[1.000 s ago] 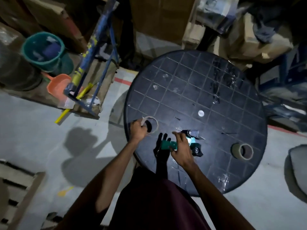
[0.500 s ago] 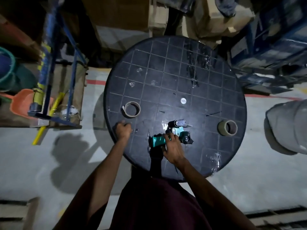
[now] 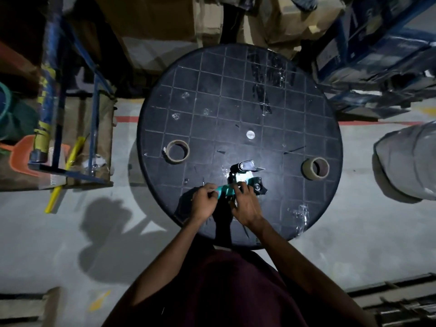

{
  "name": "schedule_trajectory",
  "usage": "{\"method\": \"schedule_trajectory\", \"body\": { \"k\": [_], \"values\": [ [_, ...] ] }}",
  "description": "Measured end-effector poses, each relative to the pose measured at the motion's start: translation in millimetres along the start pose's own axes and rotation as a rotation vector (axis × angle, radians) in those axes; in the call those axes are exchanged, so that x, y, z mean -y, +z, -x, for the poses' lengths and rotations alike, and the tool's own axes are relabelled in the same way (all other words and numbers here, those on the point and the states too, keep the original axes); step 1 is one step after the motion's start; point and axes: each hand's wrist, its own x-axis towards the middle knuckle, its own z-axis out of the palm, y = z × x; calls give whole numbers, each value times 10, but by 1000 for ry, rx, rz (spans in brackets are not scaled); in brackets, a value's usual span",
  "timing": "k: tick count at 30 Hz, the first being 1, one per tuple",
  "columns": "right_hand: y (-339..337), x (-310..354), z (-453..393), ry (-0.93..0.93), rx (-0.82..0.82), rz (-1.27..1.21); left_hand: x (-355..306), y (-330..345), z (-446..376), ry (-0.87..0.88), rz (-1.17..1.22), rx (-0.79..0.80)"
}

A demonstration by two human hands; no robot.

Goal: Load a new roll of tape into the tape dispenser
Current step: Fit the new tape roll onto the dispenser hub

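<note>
A tape dispenser (image 3: pixel 245 179) with a teal handle and a black and metal head lies on the round black table (image 3: pixel 238 109) near its front edge. My left hand (image 3: pixel 204 201) grips the end of the teal handle. My right hand (image 3: pixel 246 202) holds the handle where it joins the head. An empty-looking cardboard tape core (image 3: pixel 177 151) lies flat at the table's left. A fuller roll of brown tape (image 3: pixel 316 168) lies at the table's right side, apart from both hands.
A small white disc (image 3: pixel 250 134) marks the table's middle, and scraps of clear tape stick to the top. A blue metal frame (image 3: pixel 70 109) and a yellow stick (image 3: pixel 66 171) stand to the left, cardboard boxes (image 3: pixel 165 31) behind, a grey bundle (image 3: pixel 408 161) to the right.
My left hand let go of the cardboard core on the left and came over to the dispenser's handle. My right hand stayed on the dispenser. The camera view shifted left.
</note>
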Motion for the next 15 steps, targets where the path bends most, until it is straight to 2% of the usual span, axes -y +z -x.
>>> {"method": "schedule_trajectory", "body": {
  "k": [7, 15],
  "values": [
    [-28, -624, 281, 78, -92, -142, -371, 489, -105, 171, -231, 162],
    [-271, -1853, 427, 177, -171, -293, -813, 1346, 88, 274, -473, 183]
  ]
}}
